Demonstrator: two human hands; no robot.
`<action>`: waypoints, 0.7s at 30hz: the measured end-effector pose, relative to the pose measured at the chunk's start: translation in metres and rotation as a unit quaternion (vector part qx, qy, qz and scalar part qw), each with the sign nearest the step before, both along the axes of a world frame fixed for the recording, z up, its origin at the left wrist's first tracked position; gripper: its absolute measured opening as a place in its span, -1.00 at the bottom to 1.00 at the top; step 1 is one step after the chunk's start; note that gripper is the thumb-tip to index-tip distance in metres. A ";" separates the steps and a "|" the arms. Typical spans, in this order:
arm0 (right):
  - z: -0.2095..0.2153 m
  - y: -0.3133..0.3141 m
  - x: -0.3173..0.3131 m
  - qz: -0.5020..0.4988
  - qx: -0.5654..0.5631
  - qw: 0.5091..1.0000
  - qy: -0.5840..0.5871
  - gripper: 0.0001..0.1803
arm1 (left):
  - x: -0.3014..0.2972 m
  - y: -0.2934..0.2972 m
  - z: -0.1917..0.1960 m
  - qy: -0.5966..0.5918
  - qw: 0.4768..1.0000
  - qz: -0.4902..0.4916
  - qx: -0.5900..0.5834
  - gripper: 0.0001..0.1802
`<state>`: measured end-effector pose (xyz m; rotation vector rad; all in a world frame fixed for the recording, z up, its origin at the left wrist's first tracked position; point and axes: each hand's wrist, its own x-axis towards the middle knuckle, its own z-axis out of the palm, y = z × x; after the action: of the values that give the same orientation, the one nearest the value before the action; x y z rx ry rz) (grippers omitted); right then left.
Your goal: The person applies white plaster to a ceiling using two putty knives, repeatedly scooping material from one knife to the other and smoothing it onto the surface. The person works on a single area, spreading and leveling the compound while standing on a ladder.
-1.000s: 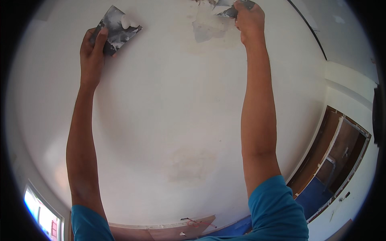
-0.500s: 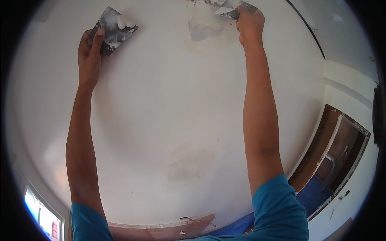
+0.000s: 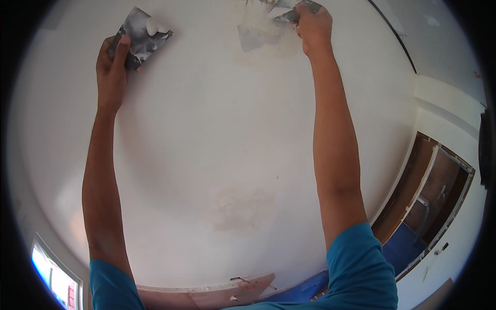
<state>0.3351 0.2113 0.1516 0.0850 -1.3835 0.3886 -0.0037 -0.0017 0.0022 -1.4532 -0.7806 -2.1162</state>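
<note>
Big white wall [image 3: 217,129] in front of me. My left hand [image 3: 111,75] up high, holding flat grey plate [image 3: 135,36] with white smears. My right hand [image 3: 315,31] up high too, close beside grey patch [image 3: 258,37] on wall, gripping grey scraper [image 3: 287,17]. Small white blob [image 3: 152,26] on plate.

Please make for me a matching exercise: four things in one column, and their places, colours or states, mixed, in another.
1. dark plate
2. right hand
3. window
4. right sleeve

A. bright, at lower left
B. blue cloth
C. in the left hand
D. holding a flat tool high up

Pairs: 1-C, 2-D, 3-A, 4-B
</note>
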 end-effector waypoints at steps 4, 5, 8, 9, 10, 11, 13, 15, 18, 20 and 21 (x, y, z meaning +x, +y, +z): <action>-0.003 -0.003 -0.005 -0.053 0.005 0.999 0.003 -0.66 | 0.001 -0.001 0.001 -0.009 1.000 0.011 -0.002 -0.46; -0.003 -0.005 -0.007 -0.106 0.014 0.994 -0.027 -0.65 | 0.002 -0.001 0.001 -0.023 1.000 0.014 -0.011 -0.45; -0.004 -0.014 -0.010 -0.046 -0.001 0.999 -0.008 -0.64 | 0.005 -0.004 0.000 -0.021 1.000 0.009 -0.021 -0.45; -0.005 -0.017 -0.010 0.008 -0.018 1.000 0.017 -0.64 | 0.007 -0.004 -0.001 -0.011 1.000 0.010 -0.016 -0.46; -0.004 -0.021 -0.011 -0.003 -0.035 0.998 0.048 -0.68 | 0.008 -0.004 0.000 -0.014 1.000 0.012 -0.017 -0.46; -0.004 -0.025 -0.011 -0.037 -0.031 0.999 0.006 -0.72 | 0.009 -0.004 0.001 -0.033 0.999 0.015 -0.019 -0.47; -0.004 -0.031 -0.013 -0.107 -0.021 0.991 -0.080 -0.79 | 0.012 -0.002 0.002 -0.001 1.000 0.002 0.022 -0.44; -0.004 -0.034 -0.011 -0.123 -0.008 0.989 -0.087 -0.82 | 0.014 0.000 0.001 0.010 1.000 -0.012 0.027 -0.42; -0.004 -0.030 -0.006 -0.041 -0.009 0.999 -0.030 -0.66 | 0.014 -0.002 0.001 0.013 1.000 -0.014 0.016 -0.44; -0.005 -0.023 -0.004 -0.097 -0.016 0.993 -0.069 -0.65 | 0.013 -0.002 0.001 0.000 1.000 -0.005 0.015 -0.44; -0.007 -0.019 -0.011 -0.128 -0.046 0.987 -0.090 -0.64 | 0.012 -0.002 0.002 0.012 1.000 -0.005 0.022 -0.45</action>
<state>0.3240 0.1924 0.1447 -0.2068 -1.5306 0.2486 0.0082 -0.0039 0.0041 -1.4595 -0.7135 -2.1068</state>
